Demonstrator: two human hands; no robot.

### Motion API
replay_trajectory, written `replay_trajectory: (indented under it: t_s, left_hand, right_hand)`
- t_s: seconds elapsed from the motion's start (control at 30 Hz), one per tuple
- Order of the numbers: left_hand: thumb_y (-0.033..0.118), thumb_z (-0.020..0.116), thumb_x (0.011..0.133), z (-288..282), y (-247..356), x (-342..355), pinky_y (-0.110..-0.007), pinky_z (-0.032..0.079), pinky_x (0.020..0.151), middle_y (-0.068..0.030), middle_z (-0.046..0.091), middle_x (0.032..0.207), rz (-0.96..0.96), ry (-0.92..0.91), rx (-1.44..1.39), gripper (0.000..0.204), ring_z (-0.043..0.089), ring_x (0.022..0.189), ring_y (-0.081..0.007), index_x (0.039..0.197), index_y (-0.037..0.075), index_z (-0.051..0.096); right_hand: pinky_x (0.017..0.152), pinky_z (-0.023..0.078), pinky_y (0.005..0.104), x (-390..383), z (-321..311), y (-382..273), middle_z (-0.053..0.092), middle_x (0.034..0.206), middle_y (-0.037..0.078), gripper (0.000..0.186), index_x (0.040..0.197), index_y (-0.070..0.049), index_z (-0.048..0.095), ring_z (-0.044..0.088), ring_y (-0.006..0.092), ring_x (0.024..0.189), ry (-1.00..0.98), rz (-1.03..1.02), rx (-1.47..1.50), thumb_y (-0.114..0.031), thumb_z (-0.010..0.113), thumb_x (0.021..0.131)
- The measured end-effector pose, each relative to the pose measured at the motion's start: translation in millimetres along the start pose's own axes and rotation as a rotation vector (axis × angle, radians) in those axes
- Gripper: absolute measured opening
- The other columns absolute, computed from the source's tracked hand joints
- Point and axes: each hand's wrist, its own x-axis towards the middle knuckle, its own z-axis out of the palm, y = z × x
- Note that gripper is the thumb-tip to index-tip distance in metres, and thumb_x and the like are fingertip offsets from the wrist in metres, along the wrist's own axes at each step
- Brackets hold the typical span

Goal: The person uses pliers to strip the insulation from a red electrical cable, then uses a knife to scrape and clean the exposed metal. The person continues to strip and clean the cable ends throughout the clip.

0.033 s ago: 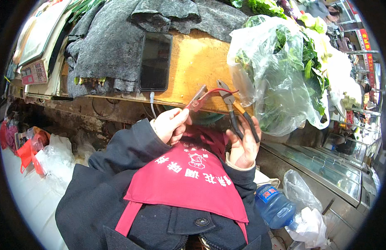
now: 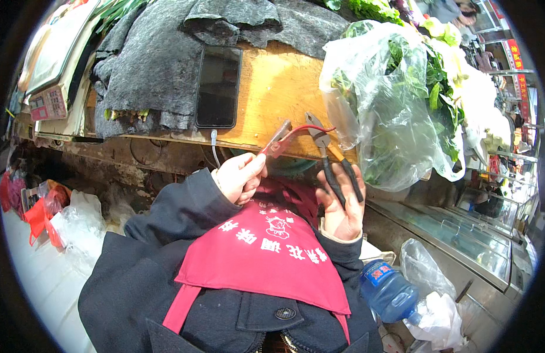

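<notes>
Pinched in my left hand [image 2: 243, 176] is a small red tool [image 2: 276, 147] with a short metal piece and a thin curved red arm; its exact kind I cannot make out. My right hand [image 2: 343, 206] holds pliers [image 2: 334, 156] with black and orange handles, the fingers lying loosely along the grips. The plier jaws point away from me and cross the red arm near its tip; whether they grip it I cannot tell. Both hands are in front of the table's near edge, above my red apron [image 2: 266, 259].
On the wooden table [image 2: 272, 88] lie a black phone [image 2: 219, 88] with a white cable and a dark grey cloth [image 2: 148, 76]. A clear plastic bag of greens [image 2: 384, 106] sits at the right. Below it are a blue water bottle [image 2: 390, 291] and a glass-topped case [image 2: 449, 229].
My right hand and the pliers' handles have shifted very slightly to the left. My left hand and the red tool are almost unmoved.
</notes>
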Motion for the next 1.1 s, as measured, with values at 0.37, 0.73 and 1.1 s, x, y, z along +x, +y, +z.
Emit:
replay_trajectory:
  t_s: [0.37, 0.73, 1.1]
  left_hand:
    - [0.048, 0.040, 0.113, 15.7, -14.1, 14.9, -0.028, 0.027, 0.042, 0.0022, 0.035, 0.059, 0.148, 0.066, -0.068, 0.043, 0.030, 0.044, -0.0111, 0.087, 0.015, 0.047]
    - [0.057, 0.036, 0.111, 8.1, -20.1, 16.1, -0.030, 0.028, 0.040, 0.0003, 0.036, 0.056, 0.134, -0.008, -0.149, 0.051, 0.030, 0.040, -0.0138, 0.088, 0.014, 0.048]
    - [0.042, 0.050, 0.111, 18.6, -22.6, 19.9, -0.027, 0.030, 0.038, 0.0021, 0.039, 0.059, 0.302, 0.167, 0.043, 0.036, 0.033, 0.041, -0.0105, 0.091, 0.013, 0.048]
  right_hand:
    - [0.070, 0.063, 0.0331, 27.8, -15.2, 31.6, 0.071, 0.114, 0.016, 0.042, 0.141, -0.001, 0.048, 0.074, 0.0226, 0.083, -0.179, 0.707, -0.161, -0.020, 0.059, 0.105]
    - [0.056, 0.050, 0.0320, 22.7, -6.2, 22.8, 0.063, 0.080, 0.009, 0.039, 0.135, -0.004, 0.053, 0.059, 0.0191, 0.059, -0.248, 0.733, -0.220, -0.028, 0.062, 0.106]
    - [0.078, 0.056, 0.0309, -22.2, 15.9, 9.1, 0.068, 0.110, 0.016, 0.050, 0.151, -0.001, 0.042, 0.064, 0.0166, 0.084, -0.103, -0.396, -0.746, 0.000, 0.059, 0.103]
